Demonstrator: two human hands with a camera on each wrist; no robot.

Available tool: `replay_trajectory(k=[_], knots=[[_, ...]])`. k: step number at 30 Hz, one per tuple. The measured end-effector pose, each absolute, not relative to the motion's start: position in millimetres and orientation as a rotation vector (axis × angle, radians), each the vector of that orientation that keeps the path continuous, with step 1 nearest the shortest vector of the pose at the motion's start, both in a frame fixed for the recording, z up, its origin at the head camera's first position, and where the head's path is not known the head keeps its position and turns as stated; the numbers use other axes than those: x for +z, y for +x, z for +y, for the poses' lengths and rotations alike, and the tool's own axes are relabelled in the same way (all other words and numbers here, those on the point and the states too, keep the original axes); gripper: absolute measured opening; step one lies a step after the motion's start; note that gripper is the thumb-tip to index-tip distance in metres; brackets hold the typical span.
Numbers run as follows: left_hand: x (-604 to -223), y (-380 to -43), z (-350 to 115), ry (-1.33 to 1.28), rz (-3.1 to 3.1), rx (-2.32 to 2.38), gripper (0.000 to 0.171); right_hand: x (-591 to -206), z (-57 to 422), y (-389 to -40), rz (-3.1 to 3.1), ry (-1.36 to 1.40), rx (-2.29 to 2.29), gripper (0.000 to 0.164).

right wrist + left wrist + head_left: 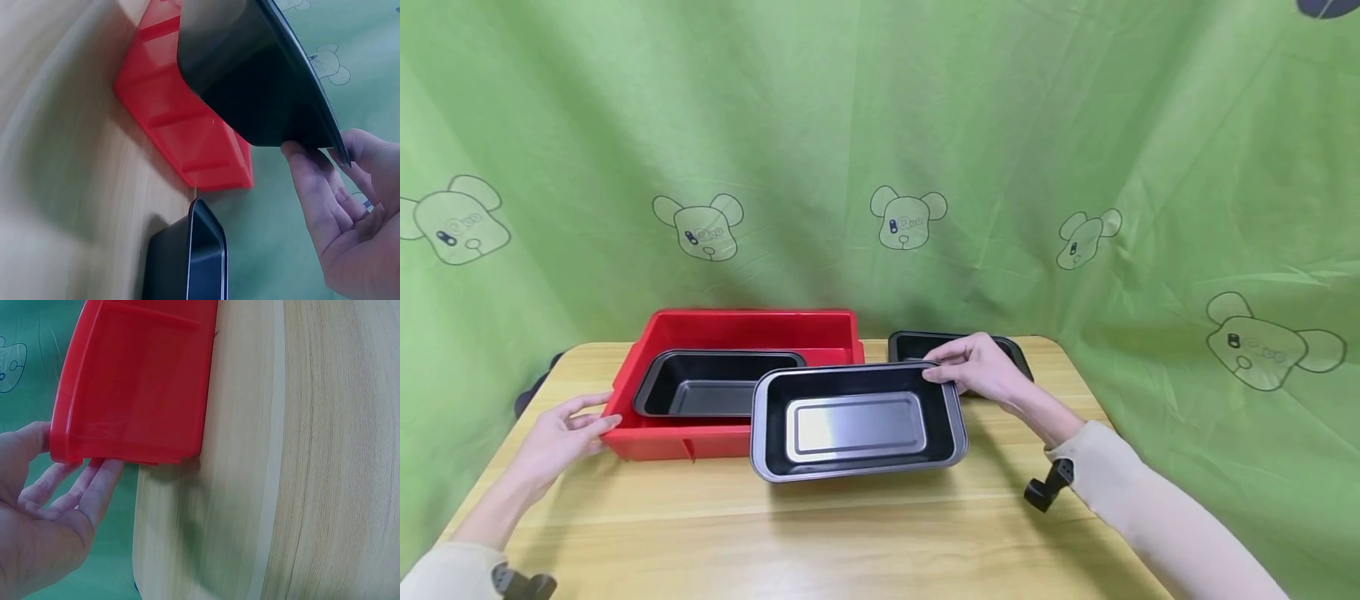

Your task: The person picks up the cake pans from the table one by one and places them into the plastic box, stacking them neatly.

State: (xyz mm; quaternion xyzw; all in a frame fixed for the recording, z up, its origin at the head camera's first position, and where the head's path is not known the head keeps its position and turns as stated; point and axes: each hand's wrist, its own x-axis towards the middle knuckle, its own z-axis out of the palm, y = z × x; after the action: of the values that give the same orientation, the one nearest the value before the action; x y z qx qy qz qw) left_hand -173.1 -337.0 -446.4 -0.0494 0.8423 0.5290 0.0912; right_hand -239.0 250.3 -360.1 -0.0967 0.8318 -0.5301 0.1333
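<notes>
My right hand [973, 365] pinches the right rim of a dark loaf pan [857, 425], thumb on one side and fingers under the lip. That pan hangs above the table, in front of a red bin [651, 443] and overlapping its right end in the head view. A second loaf pan [700, 383] lies inside the bin. At the bin's left front corner, my left hand [565, 432] grips the rim; the left wrist view has the thumb on the rim and the fingers [100, 494] against the end wall. Behind my right hand stands a third loaf pan [917, 344], partly hidden.
Everything rests on a light wooden table [880, 542] with rounded far corners. A green curtain [820, 150] printed with bear heads hangs behind it and along the sides. The right wrist view has the third pan standing just beyond the bin's end.
</notes>
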Motion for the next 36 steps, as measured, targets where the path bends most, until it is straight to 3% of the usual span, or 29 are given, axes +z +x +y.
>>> replay_trajectory(k=[36], knots=[[-448, -173, -339, -0.136, 2.467, 1.6, 0.072, -360, 147, -309, 2.37, -0.314, -1.695, 0.029]])
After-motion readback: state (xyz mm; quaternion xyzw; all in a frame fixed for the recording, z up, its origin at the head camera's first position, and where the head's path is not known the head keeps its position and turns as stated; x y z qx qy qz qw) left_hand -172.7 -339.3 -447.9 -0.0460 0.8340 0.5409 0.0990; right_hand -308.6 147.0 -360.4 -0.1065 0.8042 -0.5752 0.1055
